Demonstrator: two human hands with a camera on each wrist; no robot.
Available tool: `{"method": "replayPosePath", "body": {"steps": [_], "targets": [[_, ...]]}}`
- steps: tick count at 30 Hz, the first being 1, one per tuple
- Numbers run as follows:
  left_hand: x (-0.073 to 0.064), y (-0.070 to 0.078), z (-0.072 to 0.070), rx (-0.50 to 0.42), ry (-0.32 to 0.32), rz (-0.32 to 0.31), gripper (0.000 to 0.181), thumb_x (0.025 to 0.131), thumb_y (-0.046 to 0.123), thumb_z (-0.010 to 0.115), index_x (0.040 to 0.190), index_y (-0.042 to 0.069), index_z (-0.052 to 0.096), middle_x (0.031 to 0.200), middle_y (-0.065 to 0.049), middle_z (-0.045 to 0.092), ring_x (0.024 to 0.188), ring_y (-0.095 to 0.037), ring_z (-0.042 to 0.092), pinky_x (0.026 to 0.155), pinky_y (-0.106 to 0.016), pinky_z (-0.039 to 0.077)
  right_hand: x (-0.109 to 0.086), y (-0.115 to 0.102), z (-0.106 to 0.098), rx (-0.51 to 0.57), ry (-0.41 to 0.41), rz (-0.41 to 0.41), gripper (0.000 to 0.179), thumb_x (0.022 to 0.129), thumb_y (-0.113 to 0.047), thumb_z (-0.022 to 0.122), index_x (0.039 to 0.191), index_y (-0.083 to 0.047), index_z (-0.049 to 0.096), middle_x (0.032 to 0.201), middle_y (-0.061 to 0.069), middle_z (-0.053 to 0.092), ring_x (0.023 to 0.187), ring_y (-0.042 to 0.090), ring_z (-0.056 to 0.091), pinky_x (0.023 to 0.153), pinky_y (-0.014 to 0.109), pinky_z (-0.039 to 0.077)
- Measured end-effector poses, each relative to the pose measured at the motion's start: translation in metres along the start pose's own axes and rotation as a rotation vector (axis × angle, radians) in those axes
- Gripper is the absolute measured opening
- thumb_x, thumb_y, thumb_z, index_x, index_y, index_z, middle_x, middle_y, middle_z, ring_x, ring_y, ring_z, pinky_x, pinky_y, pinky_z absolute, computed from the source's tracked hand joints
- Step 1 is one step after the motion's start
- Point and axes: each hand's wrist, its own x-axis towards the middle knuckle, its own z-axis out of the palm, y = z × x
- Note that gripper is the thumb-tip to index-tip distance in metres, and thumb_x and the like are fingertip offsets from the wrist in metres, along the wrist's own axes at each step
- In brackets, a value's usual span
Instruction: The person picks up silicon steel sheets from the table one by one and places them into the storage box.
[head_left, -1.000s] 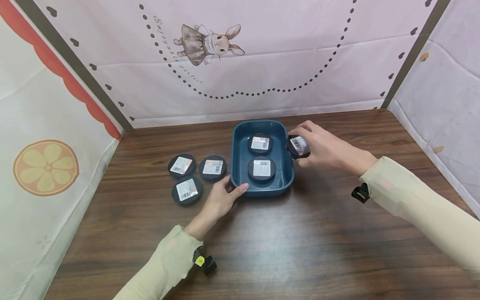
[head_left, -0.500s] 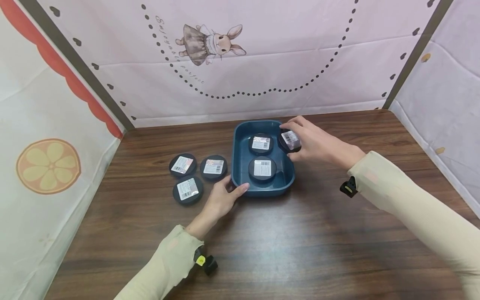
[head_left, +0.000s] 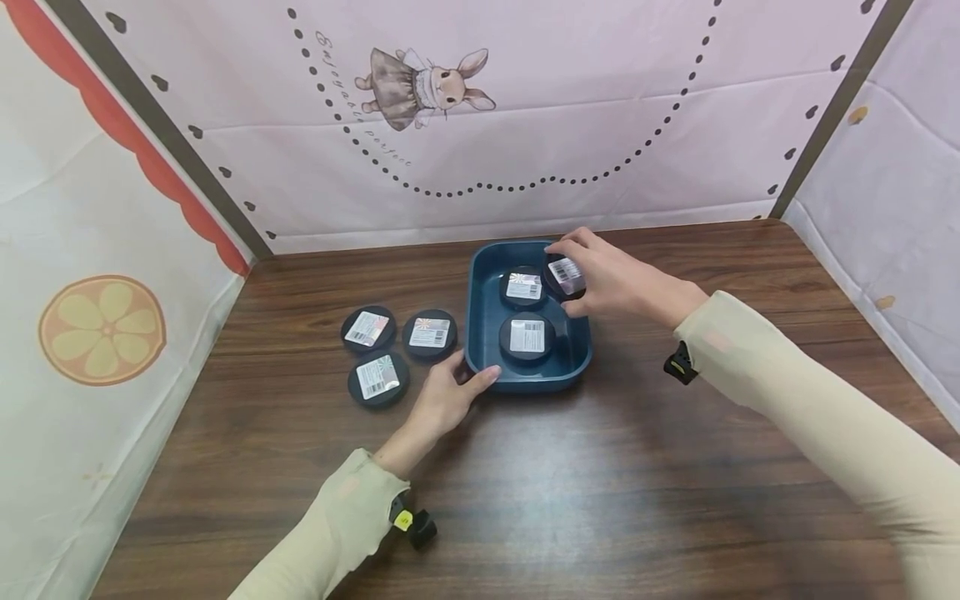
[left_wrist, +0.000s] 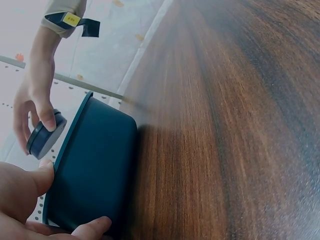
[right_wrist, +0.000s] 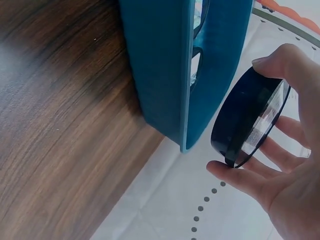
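Note:
My right hand (head_left: 615,279) pinches a round black tin (right_wrist: 247,117) with a silver barcode label by its edge. The tin is held above the far right corner of the blue tray (head_left: 474,325), tilted. Two more labelled tins lie inside the tray: one tin (head_left: 522,287) toward the back, another tin (head_left: 527,337) nearer the front. At the tray's front left corner my left hand (head_left: 441,400) grips the rim and wall, thumb on the rim. In the left wrist view, the held tin (left_wrist: 47,135) is above the tray's rim, apart from it.
Left of the tray, three similar labelled tins lie on the wooden table (head_left: 600,483): a back left tin (head_left: 368,328), a tin (head_left: 430,334) close to the tray, and a front tin (head_left: 378,378). A printed cloth wall (head_left: 562,100) stands behind the table.
My right hand has carried the held tin leftward and slightly back, from beside the tray's right rim to over its far right corner. My left hand stays on the tray's corner.

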Motion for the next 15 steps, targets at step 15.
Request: {"method": "replayPosePath", "body": {"steps": [15], "targets": [[-0.001, -0.001, -0.001, -0.002, 0.004, 0.022, 0.059, 0.096, 0.033, 0.068, 0.147, 0.008, 0.050, 0.147, -0.017, 0.055, 0.139, -0.031, 0.051, 0.115, -0.050, 0.040, 0.019, -0.008, 0.003, -0.002, -0.008, -0.014, 0.083, 0.078, -0.016, 0.083, 0.149, -0.005, 0.042, 0.145, 0.018, 0.040, 0.123, 0.031, 0.050, 0.105, 0.046, 0.049]]}}
